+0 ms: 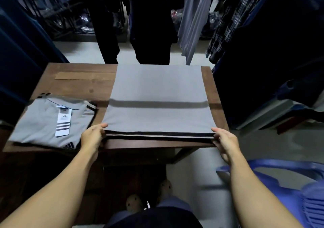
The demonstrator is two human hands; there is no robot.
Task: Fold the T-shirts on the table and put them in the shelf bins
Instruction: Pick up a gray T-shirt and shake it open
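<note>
The flat grey cloth T-shirt (157,96) is spread on the brown wooden bench (75,85). Its 2 near corners are pinched by the left grip (93,136) and right grip (226,143), likely so the edge can be folded over evenly.

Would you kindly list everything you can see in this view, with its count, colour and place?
flat T-shirt: one, grey, spread on the table's right part
folded T-shirt: one, grey with black stripes, table's near left
tag: one, white with black stripes, on the folded T-shirt
table: one, brown wood, centre
hanging clothes: several, dark, grey and plaid, beyond the table
plastic chair: at least one, blue, lower right
slippers: two, beige, on the floor below
left hand: one, pinches the flat T-shirt's near left corner
right hand: one, pinches its near right corner
</note>
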